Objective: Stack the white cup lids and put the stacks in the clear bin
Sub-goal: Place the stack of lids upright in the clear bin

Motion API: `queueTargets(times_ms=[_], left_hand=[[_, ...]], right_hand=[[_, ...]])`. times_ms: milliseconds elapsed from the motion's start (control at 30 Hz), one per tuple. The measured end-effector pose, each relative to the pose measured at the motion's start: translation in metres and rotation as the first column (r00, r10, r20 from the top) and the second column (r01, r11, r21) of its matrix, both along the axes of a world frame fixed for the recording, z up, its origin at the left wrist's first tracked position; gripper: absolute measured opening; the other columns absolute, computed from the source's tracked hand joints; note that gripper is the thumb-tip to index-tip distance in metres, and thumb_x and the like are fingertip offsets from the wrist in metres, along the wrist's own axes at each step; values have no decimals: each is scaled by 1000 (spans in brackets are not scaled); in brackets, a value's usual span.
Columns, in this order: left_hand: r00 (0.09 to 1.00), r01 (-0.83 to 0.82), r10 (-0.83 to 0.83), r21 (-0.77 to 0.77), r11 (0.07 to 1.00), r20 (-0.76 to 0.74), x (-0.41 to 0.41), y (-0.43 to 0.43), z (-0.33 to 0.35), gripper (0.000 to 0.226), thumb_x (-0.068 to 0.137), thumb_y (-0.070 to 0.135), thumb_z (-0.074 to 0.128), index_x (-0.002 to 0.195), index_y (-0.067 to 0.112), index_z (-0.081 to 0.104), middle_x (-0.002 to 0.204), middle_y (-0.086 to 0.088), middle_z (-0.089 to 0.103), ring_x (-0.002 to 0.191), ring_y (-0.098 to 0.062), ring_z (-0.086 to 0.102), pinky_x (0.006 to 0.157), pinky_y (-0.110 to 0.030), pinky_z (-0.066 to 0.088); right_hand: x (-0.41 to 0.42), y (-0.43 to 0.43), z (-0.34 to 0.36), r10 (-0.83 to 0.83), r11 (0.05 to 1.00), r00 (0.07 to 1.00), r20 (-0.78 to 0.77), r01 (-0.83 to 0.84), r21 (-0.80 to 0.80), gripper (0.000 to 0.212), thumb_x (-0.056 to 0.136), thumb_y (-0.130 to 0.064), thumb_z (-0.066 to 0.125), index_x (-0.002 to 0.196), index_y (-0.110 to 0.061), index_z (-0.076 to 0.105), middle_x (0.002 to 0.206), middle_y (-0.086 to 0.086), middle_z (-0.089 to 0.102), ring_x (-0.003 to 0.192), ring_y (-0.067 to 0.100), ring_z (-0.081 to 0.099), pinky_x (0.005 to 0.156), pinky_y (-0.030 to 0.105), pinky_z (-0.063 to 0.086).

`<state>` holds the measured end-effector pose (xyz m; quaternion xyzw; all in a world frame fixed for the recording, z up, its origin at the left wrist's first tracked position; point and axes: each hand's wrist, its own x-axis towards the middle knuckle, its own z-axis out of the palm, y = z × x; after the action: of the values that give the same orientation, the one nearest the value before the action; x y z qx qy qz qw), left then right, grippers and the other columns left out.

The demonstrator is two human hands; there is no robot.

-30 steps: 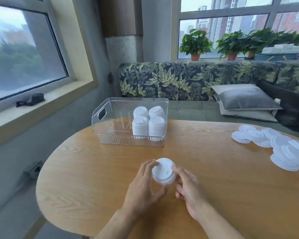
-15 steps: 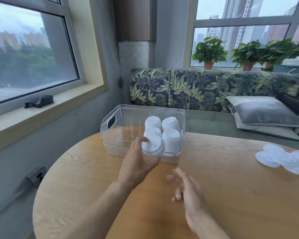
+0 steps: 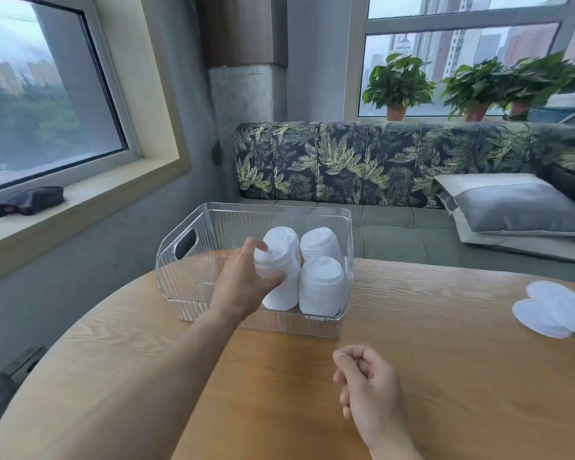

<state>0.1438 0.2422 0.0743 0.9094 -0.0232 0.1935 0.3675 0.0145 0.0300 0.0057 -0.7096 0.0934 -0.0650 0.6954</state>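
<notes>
Head camera: a short stack of white cup lids (image 3: 273,258), clamped between the thumb and curled fingers of a person's left hand (image 3: 241,285), is held at the top of the near-left stack (image 3: 281,298) inside the clear bin (image 3: 312,209). Whether the two already touch cannot be told. Three other stacks (image 3: 321,287) stand close beside it in the bin's right half. The step in hand appears to be the drop-off. Next, the hand would need to seat the lids squarely, let go without tipping the column, then reach for the loose lids (image 3: 541,313) lying well apart at the right edge of the wooden table (image 3: 445,376). The right hand (image 3: 369,390) hovers over the table, fingers loosely curled, holding nothing. A leaf-print sofa (image 3: 346,161) sits behind. No brand, label or lettering is legible anywhere.
</notes>
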Motion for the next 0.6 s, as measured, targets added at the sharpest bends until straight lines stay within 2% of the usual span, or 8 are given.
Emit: queueTargets(times_ms=[100, 233, 333, 500, 600], left_hand=[[1000, 29, -28, 20, 999, -4, 3, 0, -4, 48, 78, 47, 83, 109, 42, 47, 93, 15, 57, 81, -8, 54, 58, -23, 34], [998, 57, -56, 76, 996, -17, 3, -4, -5, 47, 82, 47, 81, 116, 40, 50, 108, 8, 59, 97, -18, 55, 63, -23, 36], [999, 48, -43, 154, 987, -31, 1, -10, -5, 48, 84, 47, 79, 123, 38, 51, 114, 12, 52, 107, -16, 50, 73, -32, 40], [999, 27, -18, 182, 983, -50, 1, -13, -7, 52, 84, 48, 78, 125, 38, 47, 116, 11, 50, 106, -18, 52, 74, -36, 43], [999, 26, -21, 149, 988, -39, -3, -12, -4, 54, 82, 51, 78, 126, 40, 48, 125, 13, 49, 109, -13, 51, 77, -35, 43]], right_hand=[[1, -1, -2, -3, 1000, 1000, 11, 3, 9, 15, 94, -13, 71, 80, -8, 70, 58, 6, 64, 40, 20, 48, 39, 29, 38], [0, -2, -5, -8, 1000, 1000, 26, 8, -3, 16, 93, -14, 71, 78, -10, 70, 58, 6, 65, 39, 19, 49, 39, 29, 38], [-2, -1, -6, -15, 1000, 999, 46, 16, -8, 16, 93, -14, 72, 78, -12, 70, 58, 6, 65, 39, 18, 49, 41, 30, 38], [-4, -2, -7, -15, 1000, 998, 67, 16, -6, 16, 93, -13, 72, 77, -12, 71, 58, 6, 65, 40, 17, 49, 40, 30, 39], [-4, -2, -8, -20, 1000, 997, 72, 20, 6, 15, 93, -12, 72, 78, -11, 71, 58, 6, 64, 40, 18, 49, 39, 28, 38]])
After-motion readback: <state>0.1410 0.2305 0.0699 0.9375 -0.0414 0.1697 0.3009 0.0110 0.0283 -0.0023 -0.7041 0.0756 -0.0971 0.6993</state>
